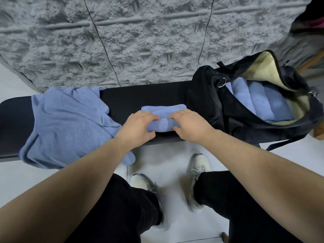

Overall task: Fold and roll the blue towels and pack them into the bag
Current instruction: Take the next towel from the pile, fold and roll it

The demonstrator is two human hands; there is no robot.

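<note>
Rolling is the step in hand: the left hand (138, 126) and right hand (188, 123) both curl their fingers round a half-rolled blue towel (163, 118) on the black bench (140, 95), thumbs tucked under its near edge. Next, by my reckoning, the roll wants finishing away from the person, then lifting to the right of the grip into the open black bag (228, 109). Counted: two rolled towels (263, 100) already in the bag, one under the hands, and a loose heap (70, 123) left of the grip whose number I cannot tell.
</note>
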